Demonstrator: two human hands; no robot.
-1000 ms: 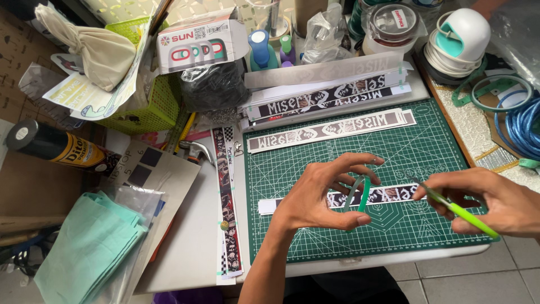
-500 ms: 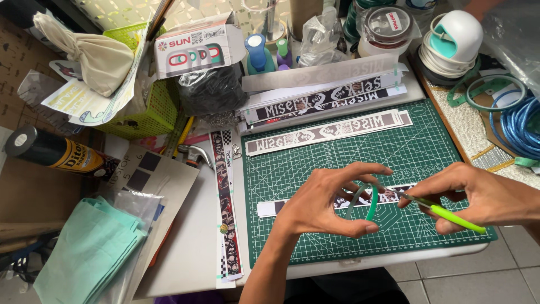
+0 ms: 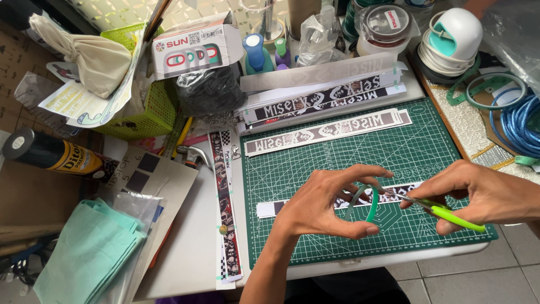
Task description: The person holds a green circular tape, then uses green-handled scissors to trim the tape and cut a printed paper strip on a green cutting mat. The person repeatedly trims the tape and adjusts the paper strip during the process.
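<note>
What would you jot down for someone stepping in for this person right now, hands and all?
Left hand: pinches a loop of green tape between thumb and fingers, above the cutting mat.
Right hand: grips green-handled scissors, blades at the loop.
Printed strip lies on the mat under both hands; more strips lie beyond it.
Done: tape looped, scissors in place.
Left: the tape looks uncut.

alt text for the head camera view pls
Over a green cutting mat, the left hand holds a curved green strip while the right hand brings lime-handled scissors to it. Printed paper strips lie on the mat behind.
</note>
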